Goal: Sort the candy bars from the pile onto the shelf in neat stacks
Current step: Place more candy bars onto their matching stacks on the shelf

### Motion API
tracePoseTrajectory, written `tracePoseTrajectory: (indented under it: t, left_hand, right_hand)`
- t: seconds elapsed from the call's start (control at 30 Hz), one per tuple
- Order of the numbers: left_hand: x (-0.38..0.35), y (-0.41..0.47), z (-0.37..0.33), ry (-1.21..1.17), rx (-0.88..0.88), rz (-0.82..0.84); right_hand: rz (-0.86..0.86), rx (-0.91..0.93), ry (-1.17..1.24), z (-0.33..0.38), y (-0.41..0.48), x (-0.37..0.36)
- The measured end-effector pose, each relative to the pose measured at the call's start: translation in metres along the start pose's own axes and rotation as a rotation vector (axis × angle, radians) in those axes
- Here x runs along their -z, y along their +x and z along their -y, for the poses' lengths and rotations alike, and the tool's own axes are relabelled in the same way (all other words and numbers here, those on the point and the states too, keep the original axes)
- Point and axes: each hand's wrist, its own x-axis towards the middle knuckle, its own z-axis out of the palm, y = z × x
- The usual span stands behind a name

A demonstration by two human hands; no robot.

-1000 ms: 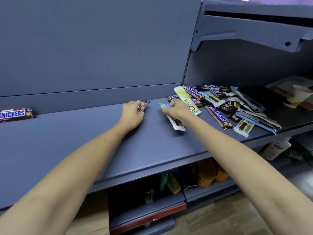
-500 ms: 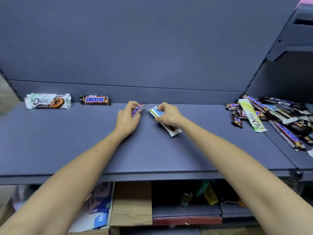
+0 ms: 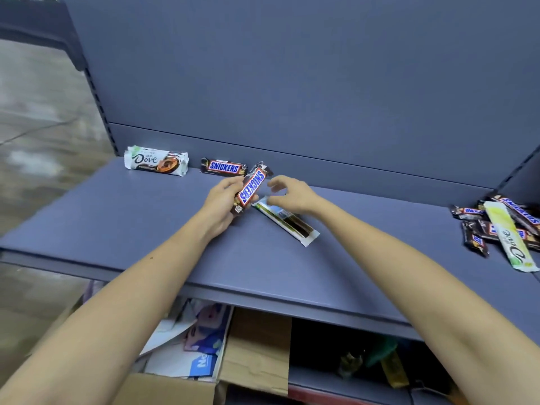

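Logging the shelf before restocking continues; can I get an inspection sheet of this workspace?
Surface: grey-blue shelf, bars lying on it.
Job's things: Dove bar and shelved Snickers bar side by side at the back; white-wrapped bar flat mid-shelf; pile at the right.
Clutter: cardboard box and papers below the shelf.
Hands: left hand grips a second Snickers bar; right hand loosely curled over the white-wrapped bar, contact unclear.
Cables: nothing seen.
Surroundings: back panel behind; floor at left.
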Motion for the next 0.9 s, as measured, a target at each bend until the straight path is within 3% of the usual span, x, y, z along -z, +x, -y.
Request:
tracePoseTrajectory:
  t: [0.17,0.3,0.53,0.7,0.9]
  left_hand:
    - [-0.003,-0.002,-0.002,-0.038,0.045,0.027]
    - [-0.002,-0.003,-0.001,0.027,0.069,0.072]
    - [0.006,-0.002,0.007,0.203,0.099,0.116]
    - [0.017,0.009,0.008,0.204,0.004,-0.101]
    - [0.029,0.018,-0.002,-0.095,-0.037,-0.231]
  right_hand:
    - [-0.061,-0.107,0.479,0.007,0.002,-0.002]
    - [-0.057,-0.153,0.625,0.007,0.005,-0.005]
    - [-0.078,-0.109,0.601,0.013,0.015,-0.019]
    - [0.071,-0.127,0.572,0.022,0.015,-0.025]
    - [0.154,-0.059,0.529,0.028,0.019,-0.036]
